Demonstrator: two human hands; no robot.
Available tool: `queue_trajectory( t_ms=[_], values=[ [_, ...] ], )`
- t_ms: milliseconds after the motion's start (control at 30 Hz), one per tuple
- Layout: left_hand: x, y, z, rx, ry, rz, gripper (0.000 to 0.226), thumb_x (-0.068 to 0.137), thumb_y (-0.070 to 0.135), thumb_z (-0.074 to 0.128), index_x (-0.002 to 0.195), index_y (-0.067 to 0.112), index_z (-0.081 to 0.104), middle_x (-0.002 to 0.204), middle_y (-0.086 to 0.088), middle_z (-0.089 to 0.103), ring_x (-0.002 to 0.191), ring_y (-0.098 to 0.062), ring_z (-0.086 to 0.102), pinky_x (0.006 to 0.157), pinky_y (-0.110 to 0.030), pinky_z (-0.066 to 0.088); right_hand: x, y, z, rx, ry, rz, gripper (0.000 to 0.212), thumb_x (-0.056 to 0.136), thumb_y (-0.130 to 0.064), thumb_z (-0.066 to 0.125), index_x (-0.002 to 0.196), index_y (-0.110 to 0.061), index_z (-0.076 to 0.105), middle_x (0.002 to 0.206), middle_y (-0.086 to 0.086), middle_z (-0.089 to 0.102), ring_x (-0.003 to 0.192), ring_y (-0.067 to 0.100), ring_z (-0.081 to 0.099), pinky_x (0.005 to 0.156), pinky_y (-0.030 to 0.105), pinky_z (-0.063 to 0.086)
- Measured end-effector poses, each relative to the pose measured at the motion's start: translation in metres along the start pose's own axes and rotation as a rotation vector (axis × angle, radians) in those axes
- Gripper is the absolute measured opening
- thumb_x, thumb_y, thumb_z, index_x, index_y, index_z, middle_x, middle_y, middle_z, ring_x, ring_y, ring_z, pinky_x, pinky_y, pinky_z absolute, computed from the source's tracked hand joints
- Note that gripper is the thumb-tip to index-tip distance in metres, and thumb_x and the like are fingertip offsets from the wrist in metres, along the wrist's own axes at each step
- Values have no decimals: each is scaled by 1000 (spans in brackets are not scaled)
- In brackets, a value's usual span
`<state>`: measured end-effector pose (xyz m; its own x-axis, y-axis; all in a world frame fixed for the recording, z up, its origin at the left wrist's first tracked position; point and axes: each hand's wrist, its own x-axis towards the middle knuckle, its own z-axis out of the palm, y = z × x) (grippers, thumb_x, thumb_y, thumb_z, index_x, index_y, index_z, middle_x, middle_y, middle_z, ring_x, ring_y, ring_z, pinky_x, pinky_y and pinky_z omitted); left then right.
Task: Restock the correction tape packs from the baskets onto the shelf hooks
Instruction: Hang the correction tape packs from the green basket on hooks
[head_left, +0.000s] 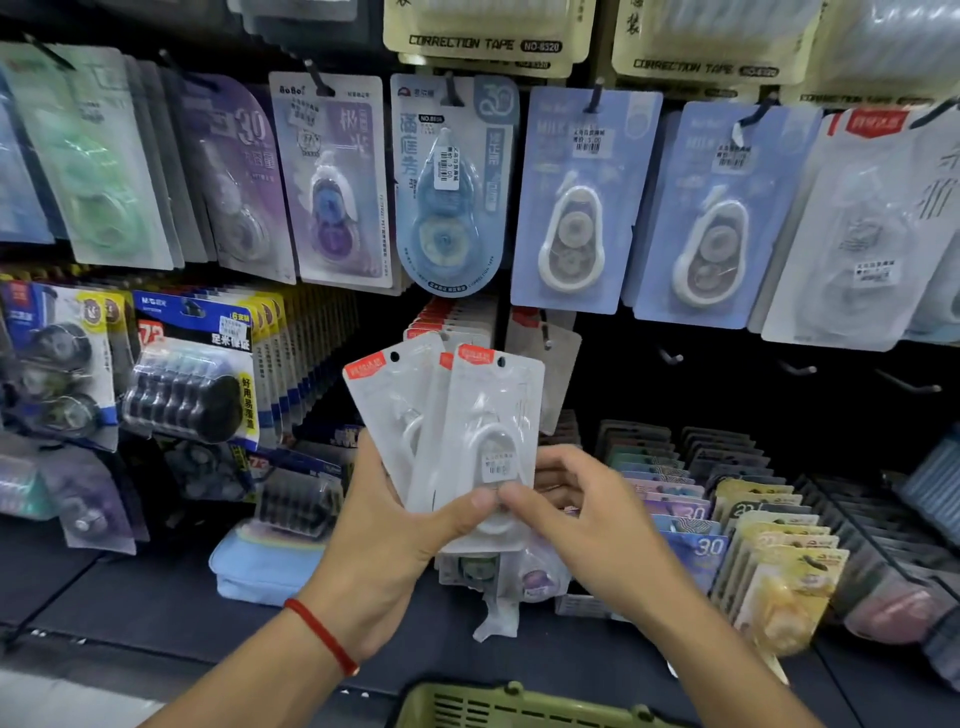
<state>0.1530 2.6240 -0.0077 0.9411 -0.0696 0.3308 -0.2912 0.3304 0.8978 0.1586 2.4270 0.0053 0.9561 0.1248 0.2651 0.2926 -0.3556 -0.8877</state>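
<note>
My left hand (382, 540) grips a fanned stack of white correction tape packs (457, 415) with red top labels, held upright in front of the shelf. My right hand (576, 512) pinches the lower edge of the front pack (493, 410), thumb and forefinger meeting my left thumb there. Just behind the stack, a row of matching red-topped packs (447, 317) hangs on a hook. To the right, several bare hooks (797, 370) stick out of the dark back panel. A green basket (498, 706) shows its rim at the bottom edge.
Blue, purple and white tape packs (576, 202) hang in the row above. Black multi-packs (192, 374) hang at left. Slotted racks of small packs (737, 519) fill the lower right shelf. A pale blue case (260, 566) lies on the shelf base.
</note>
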Motion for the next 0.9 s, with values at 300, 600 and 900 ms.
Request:
queue_trajectory(
  t_ms=[300, 600, 900],
  values=[
    [11, 9, -17, 19, 162, 37, 73, 78, 8, 81, 141, 31, 50, 136, -3, 70, 125, -29, 68, 103, -58, 54, 5, -1, -12, 298, 204, 35, 28, 95, -30, 76, 116, -23, 59, 104, -3, 81, 88, 19, 80, 56, 37, 63],
    [11, 14, -19, 180, 275, 122, 62, 81, 18, 84, 131, 38, 55, 126, 2, 71, 111, -24, 74, 79, -63, 63, 1, -7, -9, 365, 317, -34, 27, 92, -28, 79, 113, -19, 65, 97, 0, 82, 75, 22, 79, 50, 32, 62],
    [9, 10, -19, 119, 230, 83, 65, 80, 14, 90, 134, 30, 56, 129, -2, 72, 117, -27, 72, 84, -47, 64, 6, 18, -11, -365, 237, 174, 55, 93, -64, 61, 137, -34, 46, 120, -18, 61, 107, 8, 64, 83, 30, 53]
  ],
)
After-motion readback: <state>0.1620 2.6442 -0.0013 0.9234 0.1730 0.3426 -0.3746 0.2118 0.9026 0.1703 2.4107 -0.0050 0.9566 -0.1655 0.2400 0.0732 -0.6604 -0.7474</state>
